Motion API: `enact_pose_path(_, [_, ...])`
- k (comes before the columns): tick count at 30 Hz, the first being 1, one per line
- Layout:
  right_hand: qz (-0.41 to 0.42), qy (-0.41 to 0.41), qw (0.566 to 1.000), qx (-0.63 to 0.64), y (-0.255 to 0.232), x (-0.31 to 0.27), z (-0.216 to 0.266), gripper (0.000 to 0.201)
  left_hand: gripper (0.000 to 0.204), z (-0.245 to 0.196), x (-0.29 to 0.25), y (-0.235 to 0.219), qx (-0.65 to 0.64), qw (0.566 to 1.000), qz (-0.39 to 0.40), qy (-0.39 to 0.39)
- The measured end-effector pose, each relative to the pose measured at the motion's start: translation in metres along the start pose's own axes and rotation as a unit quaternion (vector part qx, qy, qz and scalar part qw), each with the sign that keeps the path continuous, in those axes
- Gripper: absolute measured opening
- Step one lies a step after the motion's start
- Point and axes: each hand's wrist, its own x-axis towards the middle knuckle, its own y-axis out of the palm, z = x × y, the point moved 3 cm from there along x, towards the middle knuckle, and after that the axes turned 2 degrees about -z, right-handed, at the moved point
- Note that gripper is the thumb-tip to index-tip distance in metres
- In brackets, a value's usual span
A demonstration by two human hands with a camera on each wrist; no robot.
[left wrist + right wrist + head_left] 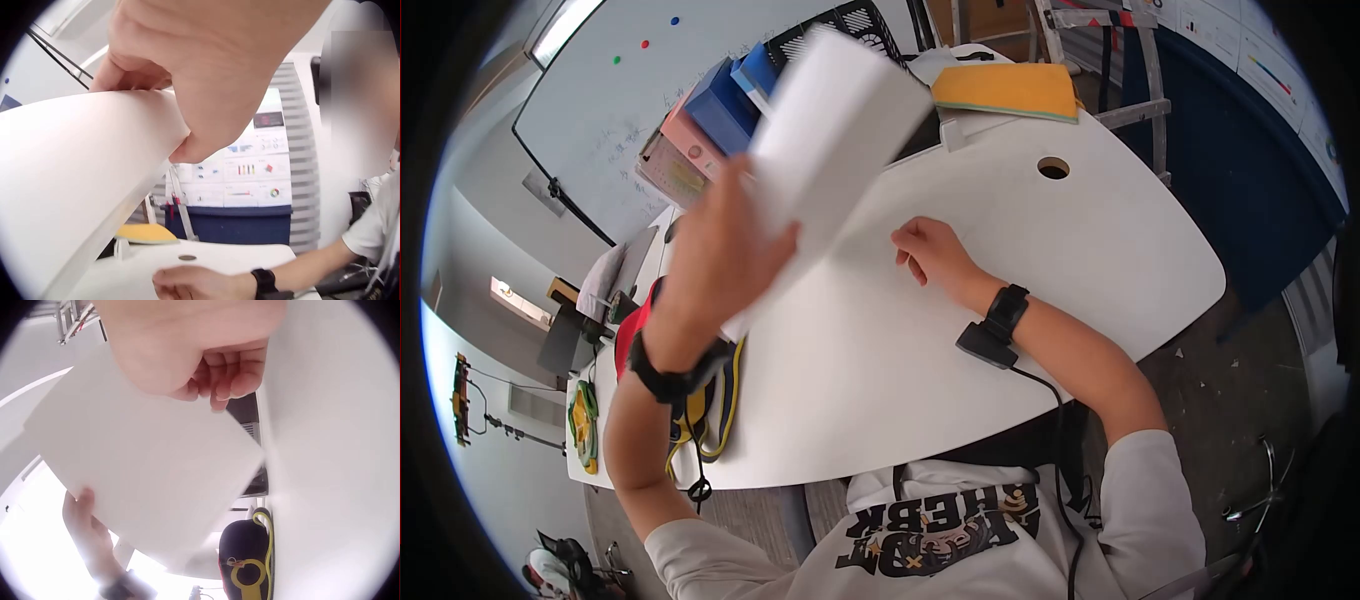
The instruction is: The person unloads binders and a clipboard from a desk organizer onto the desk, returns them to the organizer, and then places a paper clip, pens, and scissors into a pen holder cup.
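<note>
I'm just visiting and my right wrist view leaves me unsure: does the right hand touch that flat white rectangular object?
Observer: No. The head view shows a gap between the right hand and the flat white rectangular object.

Visitor: Is there anything colourful nearby that I'm missing?

Observer: Yes, in the head view an upright blue binder stands beside a pink binder.

Visitor: And is the table itself plain all over?

Observer: Not quite. The head view shows a round hole in the smooth white tabletop.
</note>
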Motion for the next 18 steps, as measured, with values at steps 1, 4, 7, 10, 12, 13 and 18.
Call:
enact_pose_path(1, [-0.029,-0.008,0.999,0.018,-0.001,-0.001,0.003,0.023,0.063,-0.009,-0.01,0.009,-0.017,0.998,0.062,-0.015])
enact_pose_path(4, [-0.036,0.032,0.999,0.023,-0.001,0.005,-0.005,0.029,0.07,-0.033,-0.032,0.035,0.024,0.986,0.145,0.076])
enact_pose_path(7, [-0.082,0.067,0.994,0.036,0.001,-0.007,-0.005,0.03,0.068,-0.042,-0.039,0.054,-0.025,0.977,0.202,0.066])
enact_pose_path(10, [-0.087,0.036,0.991,0.09,-0.02,-0.002,-0.005,0.036,0.06,-0.025,-0.023,0.054,-0.301,0.89,0.335,0.079])
enact_pose_path(12, [-0.113,0.063,0.984,0.125,-0.04,0.01,-0.013,0.045,0.057,0.03,-0.008,0.073,-0.363,0.876,0.307,-0.083])
enact_pose_path(13, [-0.111,0.063,0.984,0.127,-0.045,0.011,-0.013,0.045,0.058,0.062,0.0,0.084,-0.28,0.921,0.264,-0.066])
enact_pose_path(18, [-0.147,0.055,0.953,0.259,-0.053,0.01,0.002,0.055,0.096,0.179,-0.046,0.177,-0.129,0.86,0.412,-0.271])
